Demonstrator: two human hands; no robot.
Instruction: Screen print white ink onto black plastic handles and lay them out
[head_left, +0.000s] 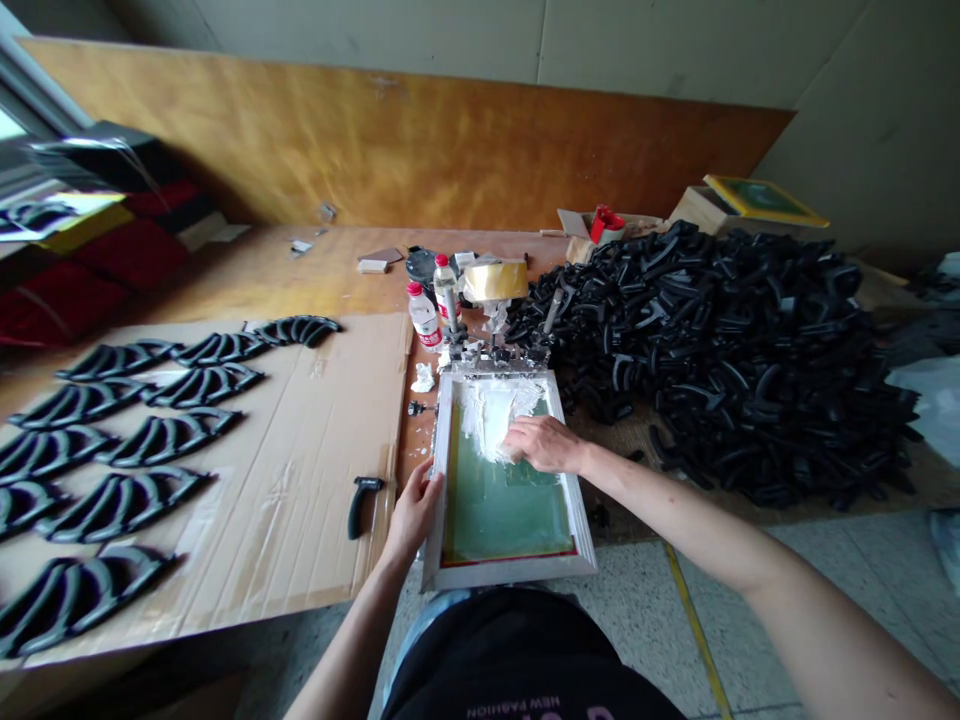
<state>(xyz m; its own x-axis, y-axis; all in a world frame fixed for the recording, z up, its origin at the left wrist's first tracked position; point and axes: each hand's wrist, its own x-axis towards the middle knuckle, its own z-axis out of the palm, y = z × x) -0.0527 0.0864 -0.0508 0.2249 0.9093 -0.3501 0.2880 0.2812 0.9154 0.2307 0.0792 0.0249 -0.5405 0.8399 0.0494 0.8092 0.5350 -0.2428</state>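
A screen printing frame with a pale metal border and green mesh lies in front of me, hinged to a clamp at its far end. White ink is smeared thickly over the mesh's far half. My left hand grips the left border of the frame, its fingers partly hidden at the edge. Over the mesh, at the near right edge of the ink, my right hand is closed with fingertips pointing down. Whatever it holds is hidden by the fingers.
Curved black plastic handles lie in rows on cardboard at left; one single handle lies nearer me. A big heap of black handles fills the right. Two red-capped bottles and a tape roll stand behind the clamp.
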